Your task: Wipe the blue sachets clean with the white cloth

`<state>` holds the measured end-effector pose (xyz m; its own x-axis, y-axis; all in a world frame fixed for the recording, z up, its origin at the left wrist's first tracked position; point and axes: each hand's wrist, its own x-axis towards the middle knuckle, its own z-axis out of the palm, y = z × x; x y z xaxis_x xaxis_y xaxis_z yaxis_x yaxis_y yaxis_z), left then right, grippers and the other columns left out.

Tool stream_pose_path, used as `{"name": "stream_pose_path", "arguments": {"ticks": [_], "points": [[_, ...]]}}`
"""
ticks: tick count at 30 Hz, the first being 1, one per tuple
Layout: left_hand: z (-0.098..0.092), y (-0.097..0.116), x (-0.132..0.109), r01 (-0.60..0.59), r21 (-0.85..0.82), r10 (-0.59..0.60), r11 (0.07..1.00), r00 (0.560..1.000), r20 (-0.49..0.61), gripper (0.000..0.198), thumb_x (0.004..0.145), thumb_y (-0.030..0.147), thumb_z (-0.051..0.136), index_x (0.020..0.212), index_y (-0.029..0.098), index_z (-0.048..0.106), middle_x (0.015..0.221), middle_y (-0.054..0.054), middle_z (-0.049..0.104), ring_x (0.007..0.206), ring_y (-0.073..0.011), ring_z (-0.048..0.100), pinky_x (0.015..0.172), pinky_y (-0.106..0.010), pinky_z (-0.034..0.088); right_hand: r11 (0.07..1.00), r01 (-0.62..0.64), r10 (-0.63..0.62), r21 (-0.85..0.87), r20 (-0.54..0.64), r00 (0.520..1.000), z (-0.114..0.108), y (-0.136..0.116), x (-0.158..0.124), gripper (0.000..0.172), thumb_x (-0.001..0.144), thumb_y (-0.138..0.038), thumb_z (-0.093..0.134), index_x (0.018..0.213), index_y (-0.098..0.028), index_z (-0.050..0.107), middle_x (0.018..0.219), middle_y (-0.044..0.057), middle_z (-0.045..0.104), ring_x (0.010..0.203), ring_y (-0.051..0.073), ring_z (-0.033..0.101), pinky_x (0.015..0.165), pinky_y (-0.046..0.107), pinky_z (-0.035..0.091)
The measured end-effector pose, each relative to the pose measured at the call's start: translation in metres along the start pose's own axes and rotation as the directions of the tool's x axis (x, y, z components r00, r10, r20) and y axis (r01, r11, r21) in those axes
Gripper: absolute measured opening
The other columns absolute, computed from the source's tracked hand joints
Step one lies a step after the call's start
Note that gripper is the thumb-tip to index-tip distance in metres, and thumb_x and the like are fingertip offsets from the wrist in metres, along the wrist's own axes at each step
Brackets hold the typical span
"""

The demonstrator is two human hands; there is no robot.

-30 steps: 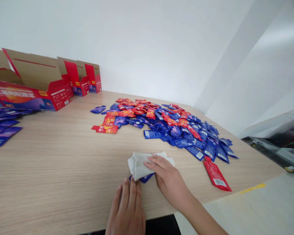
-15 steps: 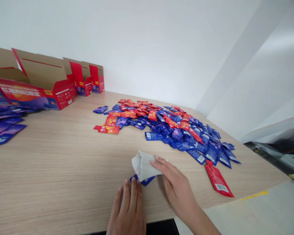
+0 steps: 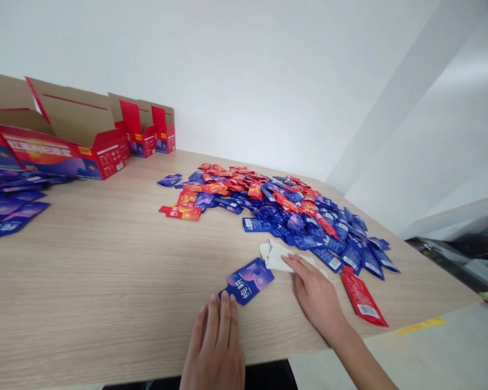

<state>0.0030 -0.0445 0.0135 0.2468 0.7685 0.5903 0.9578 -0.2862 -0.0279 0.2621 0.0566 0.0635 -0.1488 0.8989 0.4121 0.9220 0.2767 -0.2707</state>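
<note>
A blue and purple pouch (image 3: 250,280) lies flat on the table, printed side up. The fingertips of my left hand (image 3: 214,341) rest on its narrow neck, pinning it to the tabletop; these fingers are stretched out, close together. To the right of the pouch, my right hand (image 3: 315,295) grips a folded white cloth (image 3: 282,257). The cloth lies low over the table beside the pouch's upper right end. The palm hides part of it.
A heap of blue and red pouches (image 3: 293,208) spreads across the back. One red pouch (image 3: 363,295) lies near the right edge. Open red cartons (image 3: 61,151) stand along the wall at left, with more blue pouches (image 3: 14,216) in front of them.
My right hand has moved the cloth off the blue pouch, to the right and slightly away, so the pouch's face now shows. My left hand has stayed on the pouch's neck.
</note>
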Motion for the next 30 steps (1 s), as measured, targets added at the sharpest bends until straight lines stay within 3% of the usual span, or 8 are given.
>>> {"name": "stream_pose_path", "arguments": {"ticks": [5,9,12,16,20,24,27,30], "points": [[-0.001,0.002,0.003,0.004,0.026,-0.004,1.000,1.000,-0.006,0.054,0.093,0.035,0.051,0.140,0.011,0.064,0.148,-0.012,0.065,0.140,-0.0286,0.055,0.118,-0.042,0.041,0.988,0.037,-0.029,0.148,-0.061,0.998,-0.006,-0.037,-0.006,0.050,0.102,-0.013,0.041,0.141,-0.030,0.066,0.144,0.003,0.069,0.133,0.023,0.066,0.112,0.047,0.056],[-0.003,0.000,0.004,-0.003,0.013,0.004,1.000,1.000,-0.007,0.044,0.093,0.029,0.050,0.128,0.014,0.071,0.134,-0.009,0.074,0.128,-0.0272,0.063,0.111,-0.043,0.045,0.928,0.288,-0.291,0.237,-0.023,0.956,0.001,-0.098,-0.014,0.055,0.100,-0.006,0.041,0.144,-0.029,0.064,0.151,0.003,0.064,0.140,0.018,0.060,0.118,0.038,0.050],[-0.006,-0.001,0.006,-0.006,-0.002,0.006,1.000,1.000,0.021,0.040,0.092,0.024,0.050,0.123,0.016,0.073,0.123,-0.007,0.079,0.115,-0.0256,0.068,0.104,-0.043,0.048,0.875,0.432,-0.454,0.220,0.062,0.889,0.013,-0.118,-0.017,0.061,0.091,0.001,0.046,0.143,-0.025,0.066,0.149,0.004,0.066,0.142,0.021,0.058,0.121,0.041,0.048],[-0.009,-0.001,0.007,-0.005,-0.007,0.005,1.000,1.000,-0.009,0.045,0.093,0.028,0.049,0.130,0.012,0.070,0.133,-0.010,0.074,0.129,-0.0278,0.062,0.113,-0.043,0.043,0.919,0.373,-0.385,0.131,0.081,0.919,0.019,-0.095,-0.011,0.065,0.087,0.005,0.045,0.141,-0.022,0.068,0.151,0.007,0.064,0.146,0.025,0.054,0.122,0.051,0.046],[-0.007,-0.001,0.006,-0.004,-0.003,0.004,1.000,1.000,-0.026,0.052,0.093,0.033,0.050,0.137,0.009,0.065,0.145,-0.012,0.067,0.138,-0.0294,0.056,0.117,-0.042,0.040,0.984,0.175,-0.177,0.039,0.060,0.982,0.010,-0.048,-0.003,0.058,0.095,-0.001,0.041,0.142,-0.022,0.068,0.149,0.010,0.065,0.141,0.026,0.060,0.119,0.051,0.049],[-0.001,-0.001,0.004,-0.012,0.007,0.012,1.000,0.999,-0.032,0.053,0.093,0.034,0.051,0.137,0.008,0.065,0.145,-0.012,0.067,0.138,-0.0295,0.056,0.117,-0.042,0.039,0.998,-0.005,0.009,-0.062,0.053,0.999,-0.001,-0.018,-0.001,0.052,0.099,-0.008,0.040,0.140,-0.023,0.069,0.148,0.008,0.067,0.137,0.027,0.063,0.116,0.049,0.052],[0.002,0.000,0.003,-0.008,0.028,0.009,1.000,0.999,-0.041,0.053,0.093,0.035,0.051,0.136,0.009,0.066,0.144,-0.012,0.068,0.137,-0.0294,0.057,0.116,-0.043,0.040,0.998,-0.049,0.050,-0.040,0.003,0.999,-0.006,-0.025,-0.004,0.051,0.102,-0.012,0.037,0.142,-0.026,0.065,0.146,0.004,0.068,0.129,0.024,0.069,0.108,0.043,0.058],[0.003,0.000,0.003,-0.005,0.050,0.008,0.999,0.999,-0.049,0.052,0.093,0.034,0.051,0.136,0.011,0.067,0.143,-0.011,0.069,0.137,-0.0292,0.057,0.117,-0.043,0.040,1.000,0.021,-0.020,0.023,-0.049,0.999,-0.009,-0.055,-0.011,0.050,0.104,-0.014,0.037,0.146,-0.028,0.061,0.144,0.003,0.068,0.124,0.022,0.070,0.102,0.038,0.060]]}}
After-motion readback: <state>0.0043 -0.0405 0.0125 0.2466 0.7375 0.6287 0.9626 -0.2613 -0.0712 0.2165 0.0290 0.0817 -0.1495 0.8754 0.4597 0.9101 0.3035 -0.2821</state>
